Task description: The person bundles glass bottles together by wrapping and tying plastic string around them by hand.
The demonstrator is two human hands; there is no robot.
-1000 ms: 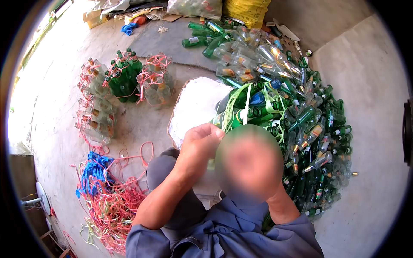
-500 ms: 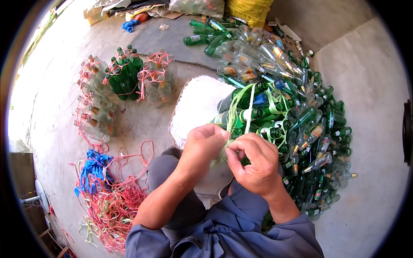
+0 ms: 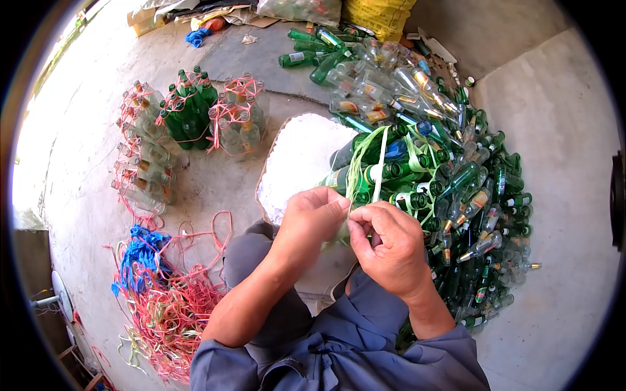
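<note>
Pale green plastic twine (image 3: 357, 166) runs down from a group of green glass bottles (image 3: 411, 173) to my hands. My left hand (image 3: 312, 215) is closed, with the twine pinched between thumb and fingers; its lower fingers are slightly blurred. Close beside it, my right hand (image 3: 389, 242) pinches at the same twine with thumb and forefinger. The bottles lie tilted, necks toward the right, with loops of twine around several necks. They rest at the edge of a white-topped pad (image 3: 300, 153).
A large heap of loose bottles (image 3: 482, 215) spreads along the right. Tied bundles of clear bottles (image 3: 145, 150) and green bottles (image 3: 189, 114) stand at left. Tangled pink twine (image 3: 176, 319) and blue strips (image 3: 140, 257) lie lower left. A yellow sack (image 3: 378, 16) stands at the back.
My right hand has shifted slightly right and down, opening a small gap from my left hand. My left hand and the bottles stay nearly in place.
</note>
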